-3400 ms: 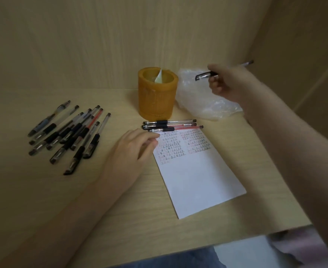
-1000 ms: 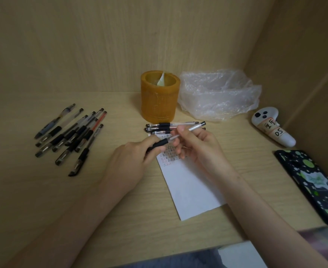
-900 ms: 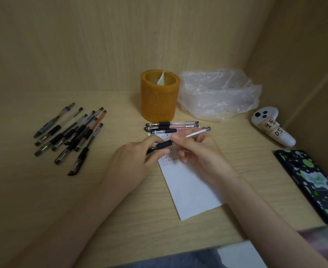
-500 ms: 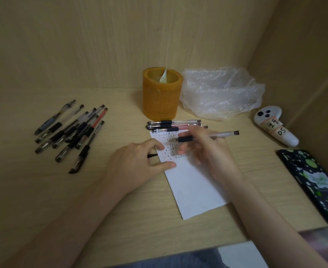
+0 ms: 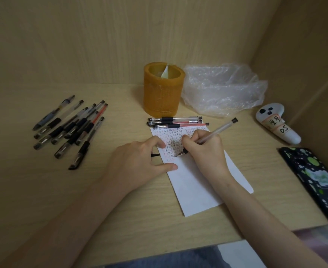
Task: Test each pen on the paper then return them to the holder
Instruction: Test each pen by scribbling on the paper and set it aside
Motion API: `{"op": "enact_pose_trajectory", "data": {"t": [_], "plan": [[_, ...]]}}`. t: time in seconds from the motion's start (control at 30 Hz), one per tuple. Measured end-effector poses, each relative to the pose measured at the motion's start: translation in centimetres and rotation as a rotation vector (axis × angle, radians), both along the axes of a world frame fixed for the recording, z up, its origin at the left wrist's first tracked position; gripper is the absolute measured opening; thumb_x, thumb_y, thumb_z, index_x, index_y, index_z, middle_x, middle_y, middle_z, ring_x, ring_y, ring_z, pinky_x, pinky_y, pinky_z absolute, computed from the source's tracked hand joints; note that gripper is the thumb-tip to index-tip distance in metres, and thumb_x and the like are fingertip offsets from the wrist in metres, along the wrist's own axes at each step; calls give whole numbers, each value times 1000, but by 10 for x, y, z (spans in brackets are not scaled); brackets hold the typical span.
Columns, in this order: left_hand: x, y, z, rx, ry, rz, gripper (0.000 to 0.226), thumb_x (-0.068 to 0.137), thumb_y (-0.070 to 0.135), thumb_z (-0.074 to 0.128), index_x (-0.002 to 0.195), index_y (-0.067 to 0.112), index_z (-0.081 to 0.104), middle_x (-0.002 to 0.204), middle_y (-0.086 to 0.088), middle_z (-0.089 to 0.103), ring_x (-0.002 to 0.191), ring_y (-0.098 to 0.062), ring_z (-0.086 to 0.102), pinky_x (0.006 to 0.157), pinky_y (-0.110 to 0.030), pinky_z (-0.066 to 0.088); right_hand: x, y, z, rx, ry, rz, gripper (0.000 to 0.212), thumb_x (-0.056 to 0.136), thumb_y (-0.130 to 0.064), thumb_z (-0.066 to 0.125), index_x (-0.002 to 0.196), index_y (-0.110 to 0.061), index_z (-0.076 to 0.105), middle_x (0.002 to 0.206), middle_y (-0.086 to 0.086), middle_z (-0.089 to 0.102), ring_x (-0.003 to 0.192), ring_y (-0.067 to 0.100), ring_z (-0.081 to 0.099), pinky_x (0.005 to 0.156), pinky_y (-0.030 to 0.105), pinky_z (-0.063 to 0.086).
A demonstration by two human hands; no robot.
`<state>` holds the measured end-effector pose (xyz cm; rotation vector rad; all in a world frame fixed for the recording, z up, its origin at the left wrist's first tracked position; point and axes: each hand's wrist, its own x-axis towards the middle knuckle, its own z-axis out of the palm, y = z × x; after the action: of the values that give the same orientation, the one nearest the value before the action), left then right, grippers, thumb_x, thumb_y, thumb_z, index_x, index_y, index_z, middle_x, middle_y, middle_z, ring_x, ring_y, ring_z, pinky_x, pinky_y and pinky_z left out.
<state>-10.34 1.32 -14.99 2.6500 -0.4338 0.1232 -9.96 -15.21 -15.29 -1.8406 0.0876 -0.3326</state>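
Note:
My right hand [image 5: 203, 149] grips a clear pen [image 5: 216, 131] in a writing hold, its tip touching the white paper [image 5: 194, 182] among rows of small marks. My left hand [image 5: 138, 163] lies on the paper's left edge, thumb and index finger stretched onto the sheet, with the pen's black cap [image 5: 155, 155] tucked under the fingers. Three pens [image 5: 176, 122] lie side by side at the top of the paper. The orange holder [image 5: 163, 93] stands just behind them. A pile of several pens [image 5: 70, 128] lies at the left of the desk.
A crumpled clear plastic bag [image 5: 225, 89] sits right of the holder. A white controller [image 5: 277, 122] and a dark phone with green spots [image 5: 318, 180] lie along the right wall. Wooden walls close in behind and on the right.
My two hands pulled the cap off the pen; the cap stayed in the left hand. My right hand turned the pen round and brought its tip down onto the paper.

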Motion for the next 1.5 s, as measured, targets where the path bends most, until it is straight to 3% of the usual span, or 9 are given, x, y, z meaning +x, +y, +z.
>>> {"op": "enact_pose_trajectory", "data": {"t": [0.23,0.57,1.13,1.23,1.37,1.5], "plan": [[0,-1,1,1,17,-5,59,63,74,58,111,40,51,58,19,39,80,-8,60,67,-25,46,-1,0,-3,-15,-20,-1,34,79,-4,63,51,-6,44,48,0,37,48,7,35,48,18,31],[0,-1,1,-4,25,-6,58,64,73,58,111,40,50,58,20,38,81,-8,59,69,-26,46,0,1,-4,-32,-32,10,36,82,-5,63,52,-7,44,46,-4,38,46,4,34,48,15,31],[1,0,-1,0,32,-2,60,63,75,57,112,41,49,76,16,55,81,-8,61,73,-29,50,-1,-1,-3,-39,-26,28,42,80,-2,64,46,-13,41,41,-10,36,44,4,33,47,15,30],[1,0,0,-1,25,-8,60,63,75,57,112,40,50,70,17,51,80,-8,61,72,-29,50,-1,-1,-4,-30,-24,28,41,79,-2,63,47,-12,41,42,-9,37,44,5,33,47,18,30],[0,-1,0,-2,36,-1,57,64,74,58,110,41,50,60,19,44,81,-8,60,72,-29,49,-1,-1,-4,-33,-26,12,31,79,-2,62,54,3,44,50,6,38,49,10,35,50,24,31],[0,0,0,-16,36,5,57,63,73,59,109,40,51,59,20,41,82,-9,60,72,-29,48,-1,0,-4,-19,-33,29,33,81,-3,63,54,2,45,51,7,39,49,8,36,49,18,32]]}}
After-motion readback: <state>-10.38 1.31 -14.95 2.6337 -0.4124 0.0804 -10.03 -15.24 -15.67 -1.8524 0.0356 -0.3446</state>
